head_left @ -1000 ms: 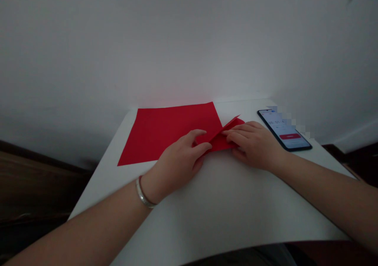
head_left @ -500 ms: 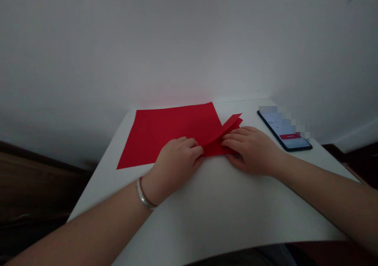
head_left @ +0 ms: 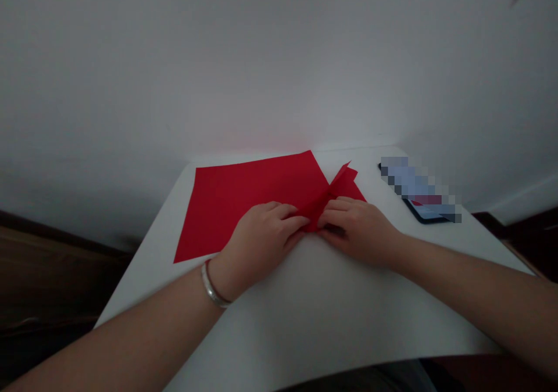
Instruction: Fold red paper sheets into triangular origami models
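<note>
A large sheet of red paper (head_left: 244, 191) lies on the white table. Toward the right is a folded red paper piece (head_left: 341, 182) whose pointed flaps stand up off the surface; whether it belongs to the same sheet I cannot tell. My left hand (head_left: 268, 238), with a silver bracelet at the wrist, has its fingers closed on the near edge of the folded paper. Close beside it, my right hand (head_left: 361, 232) pinches the same near edge between thumb and fingers. The part of the fold under the fingers is hidden.
A phone (head_left: 429, 212) with a lit, partly pixelated screen lies at the right of the table (head_left: 331, 316). Behind the table rises a pale wall (head_left: 279, 61). Brown wooden furniture (head_left: 47, 264) stands on the left.
My right hand has slid left along the near edge, closer to my left hand. More of the folded paper's right side shows. The large sheet has turned slightly.
</note>
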